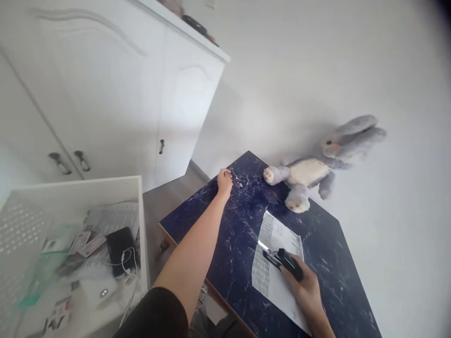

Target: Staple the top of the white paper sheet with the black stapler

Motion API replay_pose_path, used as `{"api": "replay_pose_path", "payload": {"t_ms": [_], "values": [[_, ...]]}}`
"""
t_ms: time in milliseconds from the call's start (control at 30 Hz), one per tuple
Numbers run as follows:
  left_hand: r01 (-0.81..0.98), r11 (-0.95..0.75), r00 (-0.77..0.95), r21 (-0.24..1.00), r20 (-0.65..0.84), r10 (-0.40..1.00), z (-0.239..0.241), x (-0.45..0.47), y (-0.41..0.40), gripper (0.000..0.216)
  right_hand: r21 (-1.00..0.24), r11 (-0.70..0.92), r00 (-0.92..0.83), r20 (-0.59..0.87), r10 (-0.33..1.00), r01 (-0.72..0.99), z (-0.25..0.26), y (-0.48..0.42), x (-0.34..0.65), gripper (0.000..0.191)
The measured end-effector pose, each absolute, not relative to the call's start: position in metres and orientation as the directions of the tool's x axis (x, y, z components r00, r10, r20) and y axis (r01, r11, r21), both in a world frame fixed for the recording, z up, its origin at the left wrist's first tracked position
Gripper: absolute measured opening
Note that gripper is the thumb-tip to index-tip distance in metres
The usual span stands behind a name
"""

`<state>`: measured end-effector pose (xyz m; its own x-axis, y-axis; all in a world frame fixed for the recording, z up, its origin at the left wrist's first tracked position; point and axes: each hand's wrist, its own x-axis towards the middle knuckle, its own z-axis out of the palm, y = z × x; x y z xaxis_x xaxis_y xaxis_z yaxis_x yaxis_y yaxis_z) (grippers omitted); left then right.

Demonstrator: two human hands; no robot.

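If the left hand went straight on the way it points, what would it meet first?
Past the edge of the blue tabletop, the left hand would probably meet the pale wall; depth there is unclear.

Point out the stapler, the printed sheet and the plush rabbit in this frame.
Black stapler [288, 264]: head view, on its black upper arm.
Printed sheet [274, 284]: head view, on its pale area right of the gray printed strip.
Gray plush rabbit [307, 172]: head view, on its cream belly.

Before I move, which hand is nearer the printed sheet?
Right. The right hand is over the printed sheet, gripping the black stapler; the left hand is apart from the sheet, by the edge of the blue marbled tabletop.
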<state>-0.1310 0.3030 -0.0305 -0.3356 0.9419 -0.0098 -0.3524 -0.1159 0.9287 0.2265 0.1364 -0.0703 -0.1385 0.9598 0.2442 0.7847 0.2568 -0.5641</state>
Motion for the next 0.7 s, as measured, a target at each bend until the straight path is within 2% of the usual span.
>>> {"api": "replay_pose_path", "payload": {"t_ms": [67, 167, 233, 300, 333, 467, 700], "values": [[-0.131, -0.029, -0.340, 0.991, -0.017, 0.940, -0.041, -0.119, 0.315, 0.029, -0.591, 0.233, -0.129, 0.213, 0.968, 0.772, -0.073, 0.137, 0.230, 0.043], [0.206, 0.039, -0.314, 0.978, 0.029, 0.949, -0.054, -0.101, 0.314, 0.027, -0.623, 0.227, -0.143, 0.183, 0.973, 0.749, -0.076, 0.137, 0.232, 0.042], [0.515, 0.073, -0.263, 0.854, 0.076, 0.962, -0.059, -0.091, 0.311, 0.037, -0.632, 0.239, -0.162, 0.178, 0.971, 0.737, -0.078, 0.137, 0.233, 0.041], [0.716, 0.089, -0.215, 0.693, 0.097, 0.972, -0.061, -0.086, 0.311, 0.037, -0.637, 0.255, -0.177, 0.185, 0.967, 0.727, -0.079, 0.138, 0.234, 0.039], [0.756, 0.091, -0.202, 0.648, 0.098, 0.975, -0.062, -0.085, 0.312, 0.034, -0.640, 0.263, -0.185, 0.187, 0.965, 0.722, -0.080, 0.138, 0.234, 0.038], [0.800, 0.091, -0.191, 0.593, 0.108, 0.976, -0.062, -0.088, 0.314, 0.031, -0.642, 0.274, -0.200, 0.187, 0.962, 0.716, -0.078, 0.137, 0.234, 0.038], [0.824, 0.072, -0.169, 0.563, 0.121, 0.978, -0.048, -0.087, 0.308, 0.032, -0.617, 0.286, -0.181, 0.228, 0.957, 0.733, -0.068, 0.139, 0.224, 0.037]]}}
